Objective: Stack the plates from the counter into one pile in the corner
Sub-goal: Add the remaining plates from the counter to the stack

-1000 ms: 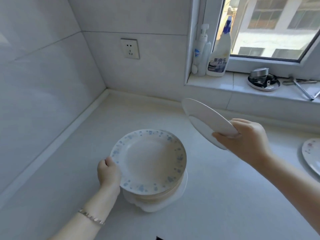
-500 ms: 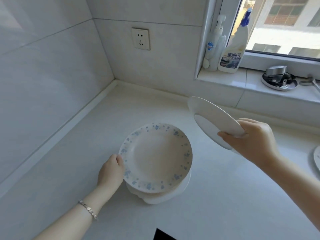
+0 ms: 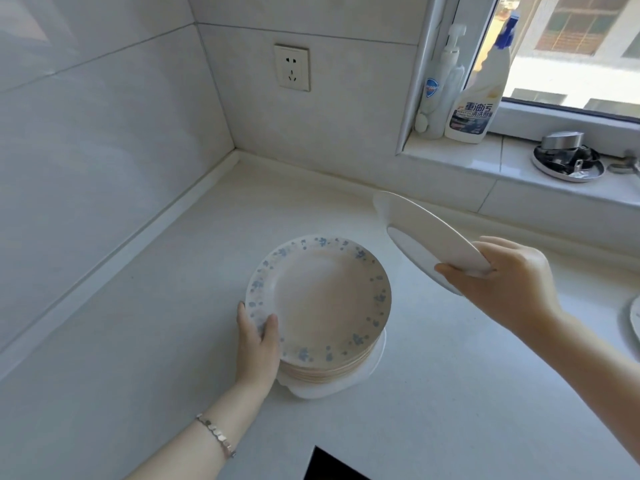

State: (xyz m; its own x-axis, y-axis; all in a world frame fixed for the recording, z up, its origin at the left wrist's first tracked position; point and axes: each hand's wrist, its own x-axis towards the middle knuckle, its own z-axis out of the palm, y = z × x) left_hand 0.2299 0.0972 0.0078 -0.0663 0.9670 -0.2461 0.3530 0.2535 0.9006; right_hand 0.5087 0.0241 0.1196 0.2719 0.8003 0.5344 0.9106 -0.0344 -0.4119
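My left hand (image 3: 258,344) grips the near-left rim of the pile (image 3: 320,306), thumb on the top flowered plate and fingers (image 3: 242,320) around the edge, I think to keep the pile steady and guide it toward the corner. The pile stands on the bench (image 3: 156,341), not yet close to the two walls. My right hand (image 3: 502,285) pinches a plain white plate (image 3: 426,233) at its near edge; the plate tilts steeply, in the air just right of the pile, probably so it can slide on top. Another plate (image 3: 635,322) waits at the far right.
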